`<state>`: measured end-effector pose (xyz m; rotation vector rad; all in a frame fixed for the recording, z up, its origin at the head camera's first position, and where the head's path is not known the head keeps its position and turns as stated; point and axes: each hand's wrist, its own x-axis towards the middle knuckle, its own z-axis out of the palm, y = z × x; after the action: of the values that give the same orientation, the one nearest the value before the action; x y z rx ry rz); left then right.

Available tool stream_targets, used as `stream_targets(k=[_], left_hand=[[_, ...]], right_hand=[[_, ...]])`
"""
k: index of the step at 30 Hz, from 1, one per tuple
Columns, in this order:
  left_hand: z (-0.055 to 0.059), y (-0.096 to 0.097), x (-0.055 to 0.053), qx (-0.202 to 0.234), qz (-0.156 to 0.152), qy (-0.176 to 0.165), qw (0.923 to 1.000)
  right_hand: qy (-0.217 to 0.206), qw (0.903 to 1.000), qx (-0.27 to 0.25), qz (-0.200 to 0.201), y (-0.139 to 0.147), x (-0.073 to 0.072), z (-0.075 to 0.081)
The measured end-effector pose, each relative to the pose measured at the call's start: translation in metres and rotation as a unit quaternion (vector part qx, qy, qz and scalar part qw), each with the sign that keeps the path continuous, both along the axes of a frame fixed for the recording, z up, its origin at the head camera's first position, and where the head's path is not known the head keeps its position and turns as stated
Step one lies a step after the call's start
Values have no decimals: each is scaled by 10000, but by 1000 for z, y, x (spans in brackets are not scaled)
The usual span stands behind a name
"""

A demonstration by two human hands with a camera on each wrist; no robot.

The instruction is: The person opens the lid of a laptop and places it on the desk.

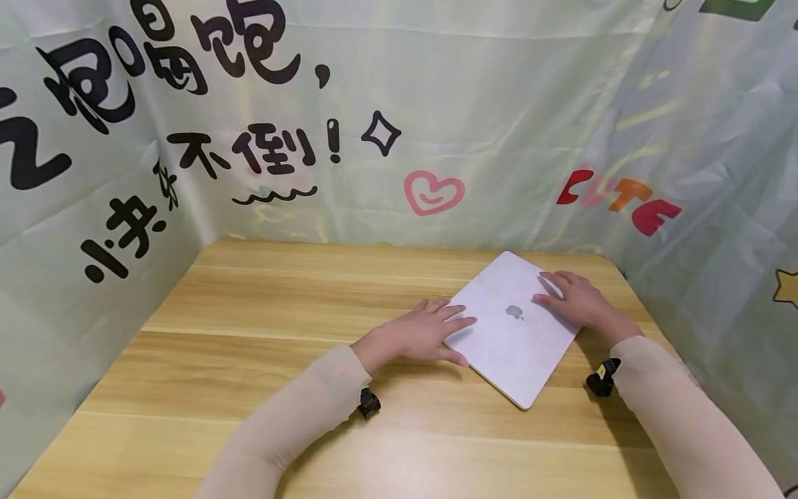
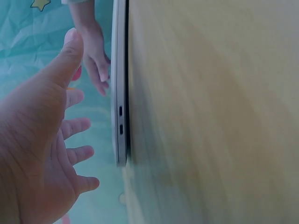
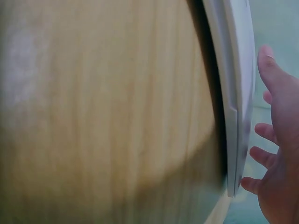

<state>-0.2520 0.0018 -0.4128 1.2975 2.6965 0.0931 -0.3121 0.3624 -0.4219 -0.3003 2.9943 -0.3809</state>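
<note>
A silver laptop lies closed and turned at an angle on the wooden table, its apple logo facing up. My left hand is over its left corner, fingers spread and fairly straight. On the far right edge, my right hand reaches over the lid with its fingers extended. In the left wrist view the laptop's side shows two small ports, with the left hand spread beside it. The right wrist view has the right hand close to the lid, beyond the laptop's edge.
The wooden table extends to the left and front of the laptop. Printed cloth hangs behind the table and along both sides. A small black camera sits at the left wrist and another black camera at the right.
</note>
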Motion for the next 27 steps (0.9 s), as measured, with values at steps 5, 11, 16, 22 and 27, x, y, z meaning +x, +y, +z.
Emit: stream_targets(k=[5, 11, 16, 22, 27], left_hand=[[-3, 9, 1, -118, -172, 64, 9998], [-6, 18, 0, -317, -261, 193, 9990], [-7, 23, 0, -520, -288, 193, 9980], [-8, 26, 1, -733, -262, 13, 9970], [-6, 25, 2, -879, -252, 59, 9958]], right_hand=[[-16, 10000, -45, 62, 1, -2, -4], [-38, 9999, -89, 125, 1, -1, -4], [5, 9999, -99, 135, -1, -2, -3], [72, 9998, -109, 171, -1, 0, -4], [89, 9997, -143, 166, -1, 0, -6]])
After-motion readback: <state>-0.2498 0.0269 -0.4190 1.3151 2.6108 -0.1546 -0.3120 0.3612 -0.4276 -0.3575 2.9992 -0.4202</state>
